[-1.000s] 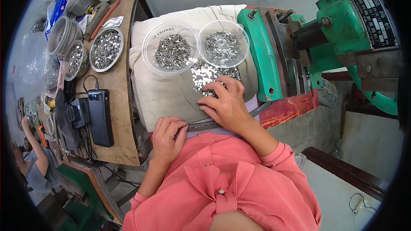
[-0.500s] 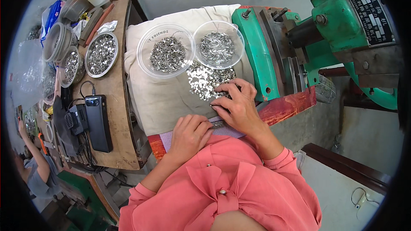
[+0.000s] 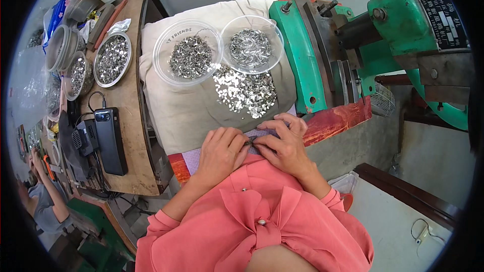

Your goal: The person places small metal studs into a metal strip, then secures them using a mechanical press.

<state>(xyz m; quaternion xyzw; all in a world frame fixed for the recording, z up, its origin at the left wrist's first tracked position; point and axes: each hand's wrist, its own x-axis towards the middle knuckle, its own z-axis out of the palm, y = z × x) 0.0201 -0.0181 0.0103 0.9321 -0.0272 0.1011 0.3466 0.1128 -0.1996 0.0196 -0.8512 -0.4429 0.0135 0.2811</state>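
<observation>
At the near edge of the cloth, my left hand (image 3: pixel 220 152) and my right hand (image 3: pixel 286 145) meet fingertip to fingertip. Between them shows a small dark metal piece (image 3: pixel 250 141), pinched in my left fingers; its shape is too small to make out. My right thumb and forefinger close against its other end, and whatever small part they hold is hidden. Just beyond lies a loose pile of shiny flat metal bits (image 3: pixel 247 93). Behind the pile stand two clear round tubs: the left tub (image 3: pixel 157 63) holds small bent metal parts, the right tub (image 3: pixel 279 55) thin silvery pins.
To the right stands a green press (image 3: pixel 302 60) with a steel bed. On the wooden side table (image 3: pixel 136 121) at left are a black power bank (image 3: pixel 109 141), a round metal dish (image 3: pixel 126 68) of metal bits and several plastic tubs. A co-worker's arm (image 3: pixel 50 189) shows at far left.
My right hand has come back from the pile of metal bits to my left fingertips. My left hand stays near the cloth's edge. The whole view has shifted slightly.
</observation>
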